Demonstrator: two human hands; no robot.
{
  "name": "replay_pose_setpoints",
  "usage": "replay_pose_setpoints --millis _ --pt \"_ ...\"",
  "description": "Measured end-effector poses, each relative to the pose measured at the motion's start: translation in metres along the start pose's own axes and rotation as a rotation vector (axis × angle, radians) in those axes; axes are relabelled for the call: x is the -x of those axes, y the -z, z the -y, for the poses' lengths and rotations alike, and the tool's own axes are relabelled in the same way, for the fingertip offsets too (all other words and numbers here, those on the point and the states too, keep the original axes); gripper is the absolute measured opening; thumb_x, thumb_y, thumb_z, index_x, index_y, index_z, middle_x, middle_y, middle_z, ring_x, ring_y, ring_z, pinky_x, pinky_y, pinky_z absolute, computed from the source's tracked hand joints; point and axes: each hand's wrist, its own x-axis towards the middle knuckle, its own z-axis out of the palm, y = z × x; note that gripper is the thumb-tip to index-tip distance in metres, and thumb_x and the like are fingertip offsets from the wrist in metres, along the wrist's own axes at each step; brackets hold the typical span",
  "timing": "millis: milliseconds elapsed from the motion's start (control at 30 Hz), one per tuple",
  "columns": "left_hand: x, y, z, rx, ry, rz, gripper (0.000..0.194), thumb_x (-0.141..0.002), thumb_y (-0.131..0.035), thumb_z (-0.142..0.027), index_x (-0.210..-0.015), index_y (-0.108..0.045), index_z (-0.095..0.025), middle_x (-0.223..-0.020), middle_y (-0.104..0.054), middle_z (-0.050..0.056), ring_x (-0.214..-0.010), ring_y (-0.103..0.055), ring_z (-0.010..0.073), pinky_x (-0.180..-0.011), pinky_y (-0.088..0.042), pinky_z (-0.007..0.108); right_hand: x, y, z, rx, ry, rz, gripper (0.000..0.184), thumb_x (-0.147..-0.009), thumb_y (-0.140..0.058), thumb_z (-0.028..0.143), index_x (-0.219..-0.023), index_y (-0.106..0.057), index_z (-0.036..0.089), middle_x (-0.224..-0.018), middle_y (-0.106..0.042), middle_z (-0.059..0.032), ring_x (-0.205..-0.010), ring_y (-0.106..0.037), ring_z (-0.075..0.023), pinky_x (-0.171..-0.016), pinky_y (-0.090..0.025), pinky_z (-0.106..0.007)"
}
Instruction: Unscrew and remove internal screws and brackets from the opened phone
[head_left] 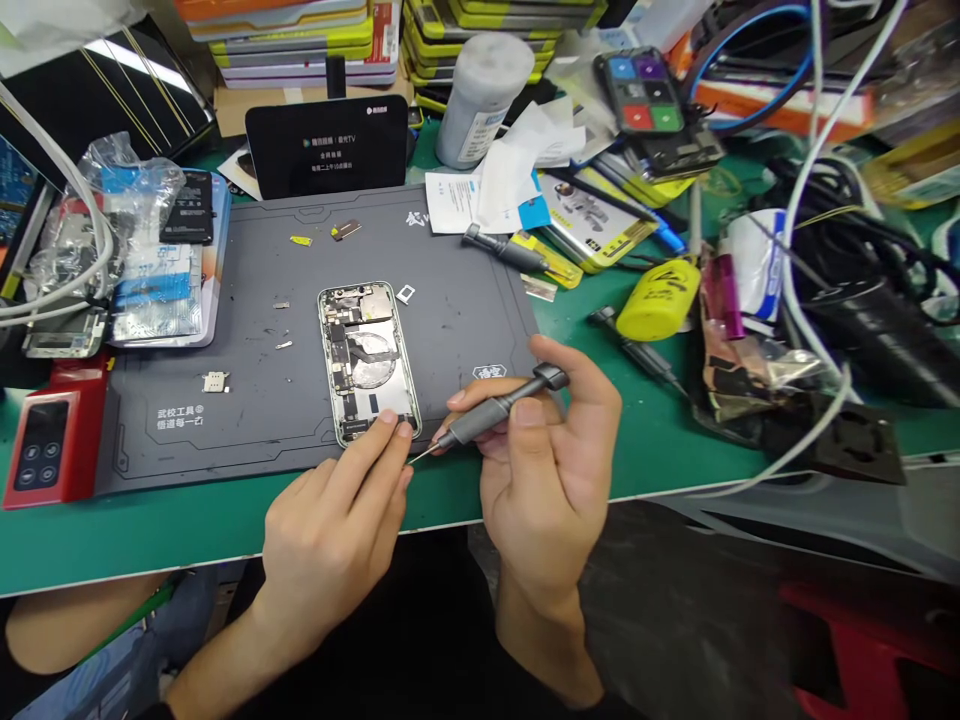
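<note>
An opened smartphone (373, 365) lies on a grey work mat (247, 260), its inner boards and a round coil area bare. My left hand (337, 515) has its fingers close together, the fingertips over the phone's lower edge; its thumb is mostly hidden. In my right hand (547, 465) is a grey precision screwdriver (491, 408), gripped with fingers curled round the handle. The thin bit points left and ends beside my left fingertips, by the phone's lower right corner. A SIM tray (406, 294) lies right of the phone.
Small metal parts (216, 382) lie left on the mat. A black display stand (328, 148) stands behind it. To the right are another screwdriver (637, 345), a yellow round container (658, 300) and white cables (799, 280). A red device (56, 435) sits at the left.
</note>
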Motion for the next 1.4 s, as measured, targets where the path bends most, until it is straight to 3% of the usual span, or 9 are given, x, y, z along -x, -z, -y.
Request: replay_pose_setpoints --millis 167,267,367,500,700,900,1133,1267,1400 --pt "-0.001 0.000 0.000 0.004 -0.008 -0.017 0.030 -0.105 -0.067 -0.012 -0.134 -0.073 -0.014 -0.134 -0.080 0.007 -0.083 -0.081 0.0171 -0.065 -0.061 0.032 -0.003 0.002 -0.001 -0.066 0.009 -0.028 0.036 -0.114 -0.047 0.024 -0.147 -0.057 0.032 -0.101 -0.074 -0.0015 -0.071 -0.072 -0.0140 -0.066 -0.068 -0.030" --pt "-0.001 0.001 0.000 0.007 -0.009 -0.023 0.028 -0.105 -0.068 -0.012 -0.132 -0.074 -0.012 -0.133 -0.081 0.008 -0.077 -0.079 0.0156 -0.061 -0.058 0.031 -0.008 0.000 0.002 0.019 0.056 -0.077 0.041 -0.113 -0.047 0.023 -0.152 -0.054 0.032 -0.105 -0.073 -0.0033 -0.083 -0.074 -0.0168 -0.074 -0.070 -0.033" --pt "-0.001 0.001 0.000 0.001 -0.008 -0.021 0.027 -0.105 -0.069 -0.012 -0.131 -0.075 -0.012 -0.132 -0.081 0.008 -0.076 -0.078 0.0149 -0.060 -0.056 0.031 -0.015 -0.005 0.001 0.251 0.296 -0.109 0.050 -0.110 -0.055 0.021 -0.158 -0.051 0.033 -0.106 -0.070 -0.0059 -0.092 -0.074 -0.0208 -0.077 -0.070 -0.037" --pt "-0.001 0.001 0.000 0.005 0.007 -0.017 0.027 -0.105 -0.068 -0.013 -0.131 -0.075 -0.012 -0.134 -0.081 0.007 -0.085 -0.081 0.0169 -0.065 -0.058 0.032 -0.023 -0.011 -0.006 0.446 0.652 -0.104 0.060 -0.107 -0.062 0.023 -0.164 -0.046 0.031 -0.124 -0.061 -0.0110 -0.081 -0.074 -0.0181 -0.061 -0.069 -0.033" --pt "0.000 0.000 0.000 -0.008 0.022 -0.004 0.027 -0.106 -0.066 -0.015 -0.132 -0.074 -0.014 -0.133 -0.081 0.007 -0.081 -0.081 0.0159 -0.063 -0.060 0.031 -0.024 -0.012 -0.010 0.490 0.662 0.023 0.057 -0.105 -0.063 0.016 -0.160 -0.049 0.025 -0.101 -0.065 -0.0052 -0.075 -0.074 -0.0171 -0.057 -0.069 -0.028" --pt "-0.002 0.001 0.000 -0.002 0.013 -0.003 0.026 -0.107 -0.064 -0.013 -0.131 -0.073 -0.014 -0.133 -0.081 0.007 -0.083 -0.082 0.0166 -0.068 -0.064 0.031 -0.023 -0.012 -0.012 0.491 0.652 0.083 0.064 -0.104 -0.061 0.011 -0.163 -0.044 0.027 -0.114 -0.066 -0.0076 -0.085 -0.075 -0.0181 -0.062 -0.072 -0.030" --pt "-0.001 0.000 0.000 -0.001 0.013 -0.008 0.026 -0.107 -0.065 -0.015 -0.131 -0.074 -0.014 -0.133 -0.081 0.007 -0.084 -0.083 0.0176 -0.067 -0.063 0.032 -0.018 -0.011 -0.014 0.506 0.627 0.096 0.064 -0.104 -0.058 0.009 -0.163 -0.044 0.029 -0.110 -0.072 -0.0079 -0.089 -0.078 -0.0216 -0.068 -0.074 -0.035" --pt "0.000 0.001 -0.001 0.004 0.015 -0.010 0.026 -0.106 -0.064 -0.014 -0.130 -0.074 -0.014 -0.132 -0.081 0.008 -0.084 -0.082 0.0177 -0.068 -0.064 0.031 -0.017 -0.008 -0.017 0.495 0.695 0.134 0.072 -0.099 -0.059 0.004 -0.166 -0.040 0.024 -0.126 -0.073 -0.0116 -0.099 -0.080 -0.0235 -0.076 -0.075 -0.041" --pt "0.001 0.000 -0.001 0.004 0.014 -0.021 0.026 -0.107 -0.063 -0.014 -0.131 -0.074 -0.015 -0.131 -0.082 0.008 -0.085 -0.082 0.0175 -0.070 -0.065 0.030 -0.018 -0.007 -0.015 0.513 0.710 0.133 0.071 -0.100 -0.057 0.005 -0.166 -0.041 0.024 -0.136 -0.073 -0.0119 -0.100 -0.081 -0.0237 -0.070 -0.075 -0.040"
